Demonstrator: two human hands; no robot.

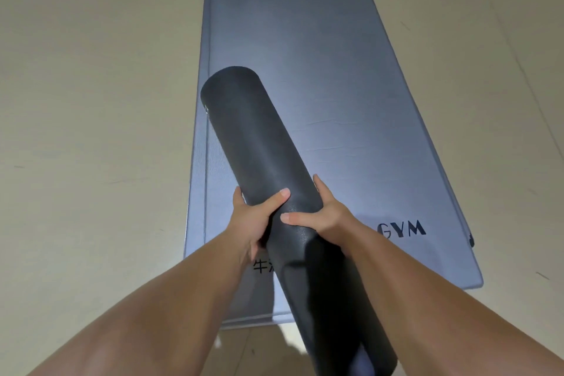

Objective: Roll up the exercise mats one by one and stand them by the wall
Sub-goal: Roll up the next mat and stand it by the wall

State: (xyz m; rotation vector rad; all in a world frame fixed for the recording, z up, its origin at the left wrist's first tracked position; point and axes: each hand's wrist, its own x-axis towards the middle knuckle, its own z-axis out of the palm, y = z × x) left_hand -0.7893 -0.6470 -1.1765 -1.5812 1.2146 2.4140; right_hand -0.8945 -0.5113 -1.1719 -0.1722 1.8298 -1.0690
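A black mat, rolled into a thick tube point(256, 143), is lifted off the floor and points away from me, tilted to the upper left. My left hand point(256, 217) grips its left side and my right hand point(323, 217) grips its right side, thumbs on top. The roll's near end, with a loose flap, drops out of view at the bottom. Beneath it a blue-grey mat point(320, 49) lies flat on the floor, stretching away from me, with "GYM" printed near its front right.
Pale beige floor point(91, 85) surrounds the flat mat on both sides. A small black tab point(471, 239) sticks out at the mat's right edge. No wall is in view.
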